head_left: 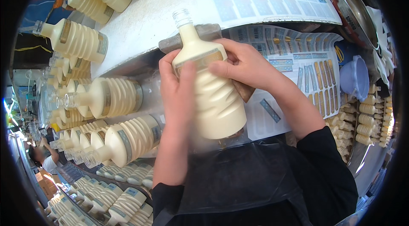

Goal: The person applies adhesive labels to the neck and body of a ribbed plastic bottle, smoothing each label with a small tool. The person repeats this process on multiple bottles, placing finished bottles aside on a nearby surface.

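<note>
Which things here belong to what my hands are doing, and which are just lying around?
Likely in the job:
cream bottle, between left hand and right hand
nearby label sheets
brown block behind the bottle

Probably just lying about:
purple-blue bucket
large metal pan

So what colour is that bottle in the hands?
The bottle is mostly cream; the head view shows it best.

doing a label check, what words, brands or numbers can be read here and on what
No wording is copied here; print stands on:
Held bottle: gold-and-grey label, too blurred to read.
Upper label sheet: blue labels, print too small.
Lower label sheet: blue and gold labels, too small.
Bottles at left: label print too small.
</note>
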### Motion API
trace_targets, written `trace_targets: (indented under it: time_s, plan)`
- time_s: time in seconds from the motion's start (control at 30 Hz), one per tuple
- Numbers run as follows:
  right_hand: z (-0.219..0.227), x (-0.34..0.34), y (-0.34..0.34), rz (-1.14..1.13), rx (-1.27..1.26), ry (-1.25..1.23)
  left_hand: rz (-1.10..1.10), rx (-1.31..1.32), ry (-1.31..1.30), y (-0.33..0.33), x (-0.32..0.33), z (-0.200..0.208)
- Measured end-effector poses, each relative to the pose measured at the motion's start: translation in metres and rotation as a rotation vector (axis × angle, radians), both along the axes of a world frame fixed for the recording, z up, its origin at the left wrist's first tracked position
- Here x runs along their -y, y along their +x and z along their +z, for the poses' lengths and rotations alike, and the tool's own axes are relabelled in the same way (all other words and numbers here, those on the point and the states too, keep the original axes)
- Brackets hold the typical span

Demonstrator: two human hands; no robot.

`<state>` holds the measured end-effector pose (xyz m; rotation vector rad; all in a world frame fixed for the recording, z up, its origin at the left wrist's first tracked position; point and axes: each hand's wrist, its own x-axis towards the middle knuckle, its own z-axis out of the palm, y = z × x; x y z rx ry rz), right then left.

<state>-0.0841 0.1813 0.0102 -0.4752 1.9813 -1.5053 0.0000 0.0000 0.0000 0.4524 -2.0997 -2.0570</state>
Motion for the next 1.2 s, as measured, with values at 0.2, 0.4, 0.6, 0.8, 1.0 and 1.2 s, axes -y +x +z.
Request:
trace_targets:
  time_s: [0.2,0.4,0.6,0.8,1.0,1.2]
  plan:
    - [-0.007,0.006,-0.006,-0.023,0.024,-0.181,0.04,-0.086,0.184,-0.005,0.003,0.002]
    - [-0.01,0.004,-0.001,-0.041,0.051,-0.196,0.075,-0.055,0.225,-0.005,0.002,-0.001]
    - [-0.006,-0.008,0.001,-0.12,-0.152,-0.088,0.076,0.047,0.569,0.002,0.009,-0.019]
    - [0.022,0.005,0.013,-0.167,-0.349,0.158,0.052,-0.059,0.449,0.011,-0.009,0.006]
    - [0.037,0.017,0.016,-0.17,-0.358,0.335,-0.001,-0.055,0.268,0.006,0.004,0.0]
    - [0.035,0.024,0.019,-0.19,-0.419,0.401,0.036,-0.065,0.362,0.002,0.004,-0.002]
